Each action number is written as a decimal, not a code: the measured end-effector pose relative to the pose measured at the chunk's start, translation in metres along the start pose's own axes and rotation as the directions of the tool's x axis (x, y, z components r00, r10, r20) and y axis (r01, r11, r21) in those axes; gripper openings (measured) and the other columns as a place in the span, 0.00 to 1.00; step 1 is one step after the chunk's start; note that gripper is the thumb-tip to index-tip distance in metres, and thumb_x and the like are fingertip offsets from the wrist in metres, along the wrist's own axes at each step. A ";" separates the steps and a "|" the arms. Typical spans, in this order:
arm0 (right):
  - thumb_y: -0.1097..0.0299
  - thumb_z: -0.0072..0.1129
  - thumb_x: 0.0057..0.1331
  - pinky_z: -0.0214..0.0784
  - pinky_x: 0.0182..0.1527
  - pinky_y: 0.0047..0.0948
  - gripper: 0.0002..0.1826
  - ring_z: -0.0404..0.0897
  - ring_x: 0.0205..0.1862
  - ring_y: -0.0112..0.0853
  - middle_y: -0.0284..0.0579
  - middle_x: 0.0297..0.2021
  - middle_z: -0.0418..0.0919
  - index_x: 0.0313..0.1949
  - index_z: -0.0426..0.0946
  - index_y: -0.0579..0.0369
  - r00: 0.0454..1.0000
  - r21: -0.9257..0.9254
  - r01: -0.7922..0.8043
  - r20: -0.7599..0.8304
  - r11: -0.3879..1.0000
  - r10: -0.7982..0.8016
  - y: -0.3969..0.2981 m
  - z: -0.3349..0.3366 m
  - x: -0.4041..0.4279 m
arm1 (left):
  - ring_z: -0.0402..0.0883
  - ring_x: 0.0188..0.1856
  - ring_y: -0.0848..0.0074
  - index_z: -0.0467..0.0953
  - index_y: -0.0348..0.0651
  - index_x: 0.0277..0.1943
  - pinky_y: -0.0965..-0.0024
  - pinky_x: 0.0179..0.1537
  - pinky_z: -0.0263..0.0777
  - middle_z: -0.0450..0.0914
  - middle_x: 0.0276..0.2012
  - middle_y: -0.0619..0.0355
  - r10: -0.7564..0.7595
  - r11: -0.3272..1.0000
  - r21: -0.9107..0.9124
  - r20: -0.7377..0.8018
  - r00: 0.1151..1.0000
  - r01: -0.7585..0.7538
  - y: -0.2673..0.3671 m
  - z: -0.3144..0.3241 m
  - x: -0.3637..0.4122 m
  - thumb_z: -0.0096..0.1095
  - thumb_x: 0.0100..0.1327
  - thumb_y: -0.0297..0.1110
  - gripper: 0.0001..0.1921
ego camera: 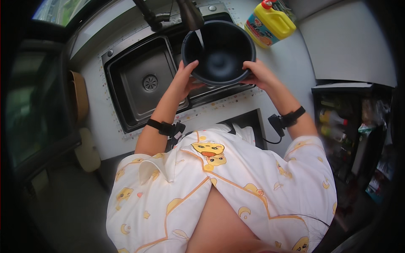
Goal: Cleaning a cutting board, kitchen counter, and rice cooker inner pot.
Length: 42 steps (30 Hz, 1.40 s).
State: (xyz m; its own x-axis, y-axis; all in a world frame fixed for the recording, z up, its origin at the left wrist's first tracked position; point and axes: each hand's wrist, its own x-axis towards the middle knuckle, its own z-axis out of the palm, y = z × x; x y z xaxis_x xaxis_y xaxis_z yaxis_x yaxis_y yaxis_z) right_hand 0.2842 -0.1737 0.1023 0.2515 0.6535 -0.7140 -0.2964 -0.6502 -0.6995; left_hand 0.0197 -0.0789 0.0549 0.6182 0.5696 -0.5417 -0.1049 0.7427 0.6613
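Observation:
A dark round pot (pixel 221 47), which looks like a rice cooker's inner pot, is held over the right basin of a steel double sink (pixel 139 76). My left hand (pixel 187 76) grips its near left rim, thumb on the edge. On the near right rim, my right hand (pixel 258 74) holds in the same way. Water (pixel 199 38) runs from the dark faucet head (pixel 190 15) into the pot. The pot's mouth faces up towards me, and it hides most of the right basin. How much water is inside I cannot tell.
A yellow detergent jug (pixel 270 25) with a red cap stands on the counter to the right of the sink. The left basin shows a drain strainer (pixel 150 83). At the left is a tan container (pixel 79 95); at the right, an open storage rack (pixel 341 126) with bottles and packets.

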 end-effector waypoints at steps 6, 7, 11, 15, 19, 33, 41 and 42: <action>0.43 0.56 0.67 0.80 0.36 0.28 0.36 0.85 0.42 0.36 0.51 0.51 0.78 0.65 0.65 0.56 0.999 -0.455 0.044 0.046 0.890 -0.025 -0.014 -0.013 0.033 | 0.79 0.51 0.54 0.48 0.50 0.69 0.50 0.43 0.83 0.66 0.58 0.41 0.021 0.994 0.113 -0.245 0.969 0.007 0.009 -0.003 0.000 0.53 0.56 0.30 0.38; 0.46 0.55 0.69 0.78 0.39 0.25 0.34 0.84 0.42 0.32 0.46 0.50 0.79 0.67 0.66 0.53 0.994 -0.512 0.104 0.037 0.853 -0.100 -0.023 -0.021 0.037 | 0.79 0.52 0.53 0.46 0.50 0.70 0.50 0.43 0.83 0.66 0.59 0.41 0.021 0.985 0.167 -0.286 0.958 0.029 0.008 -0.002 -0.001 0.54 0.55 0.29 0.40; 0.56 0.60 0.67 0.73 0.43 0.25 0.23 0.82 0.39 0.26 0.44 0.38 0.84 0.53 0.78 0.61 0.844 -0.554 0.497 0.129 0.668 -0.520 -0.056 -0.059 0.037 | 0.78 0.48 0.53 0.47 0.51 0.71 0.46 0.40 0.81 0.68 0.54 0.45 0.064 0.938 0.337 -0.393 0.917 0.079 -0.006 0.006 0.002 0.52 0.57 0.27 0.38; 0.63 0.57 0.66 0.73 0.50 0.32 0.17 0.83 0.44 0.36 0.46 0.43 0.84 0.52 0.79 0.57 0.447 -0.682 0.673 0.070 0.285 -0.892 -0.106 -0.078 0.020 | 0.76 0.55 0.51 0.44 0.55 0.73 0.49 0.41 0.83 0.63 0.62 0.43 -0.040 0.933 0.332 -0.280 0.959 0.136 0.008 0.039 -0.008 0.54 0.51 0.27 0.46; 0.65 0.53 0.65 0.65 0.62 0.41 0.19 0.77 0.55 0.45 0.47 0.53 0.81 0.54 0.78 0.52 0.043 -0.844 0.461 0.329 -0.273 -0.944 -0.147 -0.096 0.030 | 0.78 0.53 0.53 0.44 0.55 0.73 0.49 0.41 0.84 0.64 0.60 0.43 0.007 0.957 0.284 -0.208 0.978 0.053 0.015 0.070 -0.006 0.53 0.50 0.26 0.45; 0.60 0.43 0.71 0.60 0.68 0.35 0.24 0.71 0.65 0.43 0.42 0.67 0.68 0.66 0.69 0.44 0.263 -0.767 0.636 0.322 -0.088 -0.909 -0.151 -0.111 0.077 | 0.82 0.46 0.60 0.42 0.49 0.68 0.52 0.42 0.85 0.67 0.51 0.43 0.149 0.989 0.051 -0.289 0.946 -0.141 0.050 0.131 0.021 0.55 0.55 0.28 0.40; 0.61 0.43 0.71 0.60 0.67 0.36 0.23 0.73 0.62 0.43 0.41 0.66 0.69 0.63 0.73 0.44 0.295 -0.819 0.556 0.352 -0.141 -0.888 -0.151 -0.111 0.077 | 0.82 0.42 0.58 0.48 0.47 0.60 0.50 0.41 0.85 0.69 0.45 0.47 0.158 0.985 -0.026 -0.256 0.954 -0.170 0.048 0.130 0.025 0.56 0.56 0.28 0.32; 0.61 0.44 0.70 0.59 0.67 0.37 0.23 0.72 0.63 0.45 0.42 0.66 0.70 0.63 0.74 0.46 0.281 -0.789 0.600 0.363 -0.133 -0.888 -0.151 -0.109 0.075 | 0.83 0.42 0.60 0.43 0.47 0.65 0.52 0.41 0.85 0.72 0.44 0.46 0.162 0.985 -0.012 -0.260 0.952 -0.171 0.047 0.127 0.023 0.54 0.56 0.27 0.36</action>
State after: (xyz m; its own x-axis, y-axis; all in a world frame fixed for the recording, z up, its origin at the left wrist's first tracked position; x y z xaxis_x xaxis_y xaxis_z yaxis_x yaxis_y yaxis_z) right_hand 0.4482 -0.0684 0.1509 -0.0008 0.9018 0.4322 0.9170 0.1731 -0.3595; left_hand 0.1279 -0.0758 0.1396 0.3693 0.7541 -0.5431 -0.2186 0.6385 0.7379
